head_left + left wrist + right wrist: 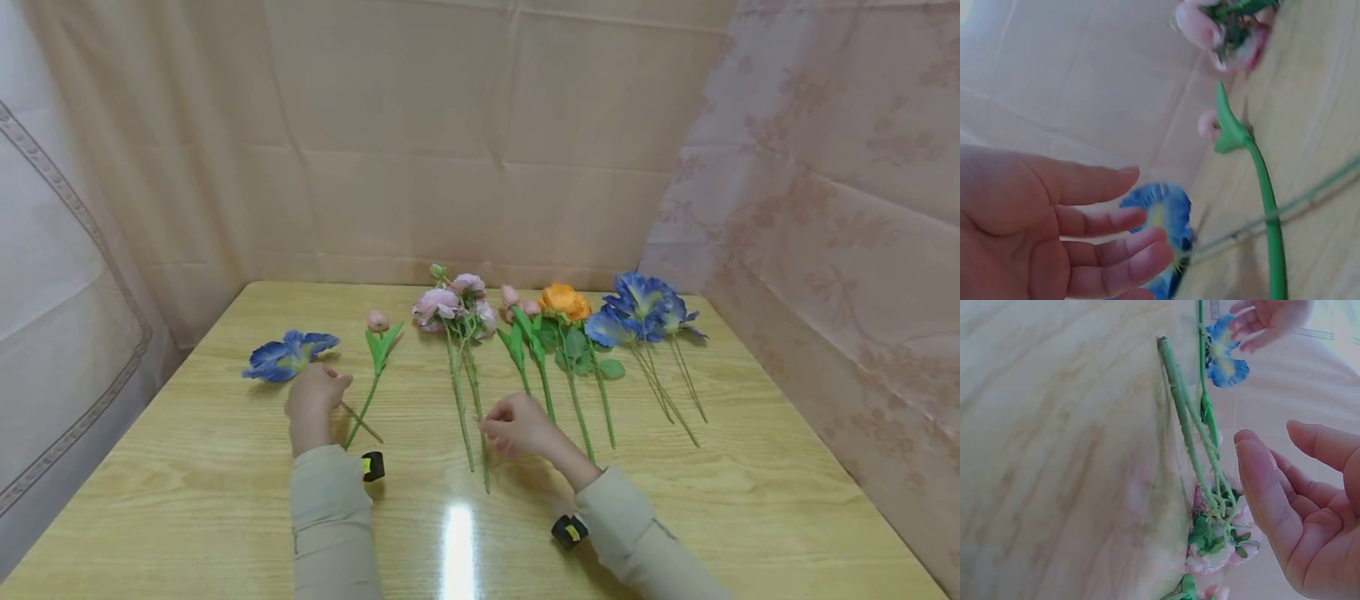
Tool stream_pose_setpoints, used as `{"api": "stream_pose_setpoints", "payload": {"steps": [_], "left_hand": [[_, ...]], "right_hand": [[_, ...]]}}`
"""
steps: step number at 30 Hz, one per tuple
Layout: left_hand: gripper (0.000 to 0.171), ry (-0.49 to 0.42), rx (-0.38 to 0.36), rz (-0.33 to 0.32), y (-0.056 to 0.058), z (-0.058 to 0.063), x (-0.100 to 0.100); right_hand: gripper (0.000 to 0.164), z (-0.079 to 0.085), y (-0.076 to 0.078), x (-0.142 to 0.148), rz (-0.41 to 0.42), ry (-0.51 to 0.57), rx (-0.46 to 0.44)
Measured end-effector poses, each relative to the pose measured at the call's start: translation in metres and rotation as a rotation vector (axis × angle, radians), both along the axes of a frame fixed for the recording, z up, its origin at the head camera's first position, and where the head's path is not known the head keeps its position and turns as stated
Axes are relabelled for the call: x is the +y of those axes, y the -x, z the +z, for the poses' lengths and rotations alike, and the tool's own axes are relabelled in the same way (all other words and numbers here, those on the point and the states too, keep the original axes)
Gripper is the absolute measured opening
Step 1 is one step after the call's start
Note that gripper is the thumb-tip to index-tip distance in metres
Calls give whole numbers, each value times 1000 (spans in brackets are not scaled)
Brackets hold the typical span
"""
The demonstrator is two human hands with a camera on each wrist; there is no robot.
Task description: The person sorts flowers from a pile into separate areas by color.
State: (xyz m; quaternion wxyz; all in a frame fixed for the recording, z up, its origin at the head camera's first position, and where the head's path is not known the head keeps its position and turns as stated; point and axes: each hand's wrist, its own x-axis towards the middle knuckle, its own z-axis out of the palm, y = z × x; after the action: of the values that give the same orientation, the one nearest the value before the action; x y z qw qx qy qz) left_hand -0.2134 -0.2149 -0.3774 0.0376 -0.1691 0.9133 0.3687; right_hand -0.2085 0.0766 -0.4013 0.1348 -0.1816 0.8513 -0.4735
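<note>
My left hand [313,398] hovers by a blue artificial flower [288,356] on the table's left. In the left wrist view its fingers [1125,269] are loosely extended with nothing between them, overlapping the blue bloom. That flower's thin stem [363,423] crosses the green stem of a single pink tulip [378,321]. My right hand [519,423] is over the middle of the table, beside the lower stems of the pink-mauve flowers [437,307]. In the right wrist view its fingers are relaxed, thumb apart, and hold nothing.
Right of the pink-mauve flowers lie pink tulips [510,296], an orange flower [566,302] with green leaves, and several blue flowers [637,300]. All rest on the wooden table [187,483]. A beige cloth [465,150] hangs behind, with patterned cloth [847,208] at the right.
</note>
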Motion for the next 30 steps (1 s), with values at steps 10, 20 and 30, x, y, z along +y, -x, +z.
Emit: {"api": "stream_pose_setpoints", "payload": {"steps": [10,20,30], "left_hand": [[39,45,-63,23,5,-28,-9],[38,79,-68,51,7,-41,-6],[27,90,-84,84,8,-43,-5]], "right_hand": [[16,1,-6,3,6,-6,-8],[15,2,-5,3,10,-4,-11],[16,1,-4,4,23,-21,-11]]}}
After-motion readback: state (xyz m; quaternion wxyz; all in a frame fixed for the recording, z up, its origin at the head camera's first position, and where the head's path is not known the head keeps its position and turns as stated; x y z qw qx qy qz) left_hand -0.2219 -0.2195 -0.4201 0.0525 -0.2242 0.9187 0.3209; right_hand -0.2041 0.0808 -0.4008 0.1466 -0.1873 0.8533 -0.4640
